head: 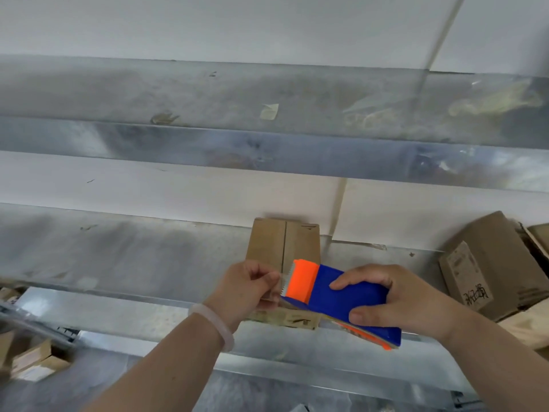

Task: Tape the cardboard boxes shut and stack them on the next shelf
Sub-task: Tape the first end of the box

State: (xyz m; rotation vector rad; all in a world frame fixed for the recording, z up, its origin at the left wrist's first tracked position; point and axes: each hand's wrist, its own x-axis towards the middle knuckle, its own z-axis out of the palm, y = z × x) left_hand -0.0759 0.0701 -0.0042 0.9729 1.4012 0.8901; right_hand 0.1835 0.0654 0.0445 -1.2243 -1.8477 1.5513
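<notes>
A small cardboard box (276, 242) with closed flaps lies on the metal shelf (124, 257), its centre seam running away from me. Above its near half I hold a blue and orange tape dispenser (335, 295). My right hand (395, 301) grips the blue body, thumb underneath and fingers over the top. My left hand (249, 289) pinches the clear tape end (279, 281) at the orange cutter. The hands and dispenser hide the box's near part.
A pile of cardboard boxes (487, 269) sits at the right on the same shelf, one with handwriting on its side. More boxes (32, 361) lie below at the lower left. A higher metal shelf (237, 114) runs across above, against a white wall.
</notes>
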